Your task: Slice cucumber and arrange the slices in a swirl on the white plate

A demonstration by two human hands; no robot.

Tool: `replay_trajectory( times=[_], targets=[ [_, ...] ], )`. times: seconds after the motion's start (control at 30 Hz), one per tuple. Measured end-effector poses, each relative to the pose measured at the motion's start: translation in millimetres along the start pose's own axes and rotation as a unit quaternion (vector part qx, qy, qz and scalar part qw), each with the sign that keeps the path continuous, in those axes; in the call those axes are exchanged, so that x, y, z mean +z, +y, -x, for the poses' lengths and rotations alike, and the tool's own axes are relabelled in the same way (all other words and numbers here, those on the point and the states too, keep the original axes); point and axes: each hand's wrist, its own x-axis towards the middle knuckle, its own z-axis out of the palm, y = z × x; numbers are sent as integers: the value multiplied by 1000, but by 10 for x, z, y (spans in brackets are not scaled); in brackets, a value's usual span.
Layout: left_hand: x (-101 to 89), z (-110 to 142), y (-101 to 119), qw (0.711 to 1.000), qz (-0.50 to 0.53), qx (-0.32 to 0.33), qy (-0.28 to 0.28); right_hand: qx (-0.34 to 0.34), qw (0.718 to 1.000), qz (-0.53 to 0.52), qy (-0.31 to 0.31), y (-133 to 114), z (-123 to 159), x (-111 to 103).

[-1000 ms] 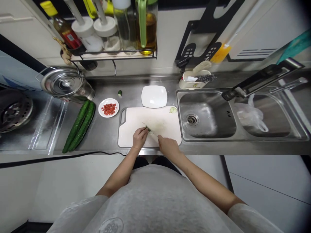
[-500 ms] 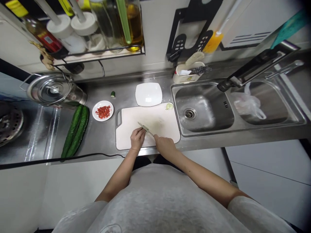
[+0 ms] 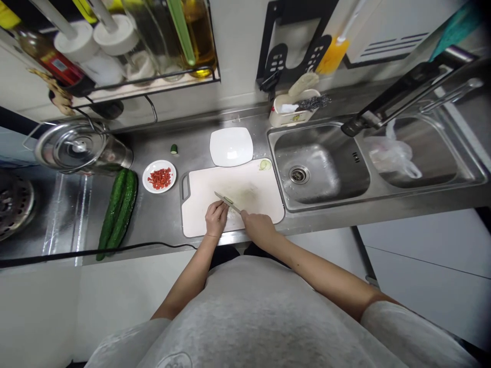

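Observation:
My right hand (image 3: 259, 228) is wrapped around the handle of a kitchen knife (image 3: 233, 205), whose blade points to the upper left over the white cutting board (image 3: 203, 181). Close against the blade, my left hand (image 3: 216, 219) has its fingers bent and pressed together; whatever they pinch is hidden. A small pale green bit clings to the blade near those fingertips. Thin cucumber slices (image 3: 264, 164) lie at the board's top right corner. Damp, greenish marks show on the middle of the board.
A white square plate (image 3: 231, 146) touches the board's far edge. Leftward are a small plate (image 3: 147, 178) of chopped red pieces, a cucumber stub (image 3: 174, 148), two whole cucumbers (image 3: 119, 212) and a lidded steel pot (image 3: 82, 145). A double sink (image 3: 322, 168) is at right; a black cable (image 3: 153, 245) runs along the counter's front edge.
The camera view has shifted slightly. Both hands and the knife stay at nearly the same place on the board, with the knife tip only a little further left.

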Motion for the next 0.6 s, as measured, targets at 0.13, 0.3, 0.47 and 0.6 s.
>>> replay_trajectory(
  times=[0.13,0.3,0.47,0.6],
  targets=[
    [-3,-6,9,1000,0,10,-1,-1,1000,2,2,-14,-35,-15],
    [3,3,-7,1000,2,5,-4,-7,1000,10,5,-14,-64,-9],
    [11,20,-35,1000,12,-2,-11,-15,1000,13,-3,-9,-84,-30],
    [11,22,-32,1000,15,-11,-14,-13,1000,15,-9,-40,-96,-56]
  ],
)
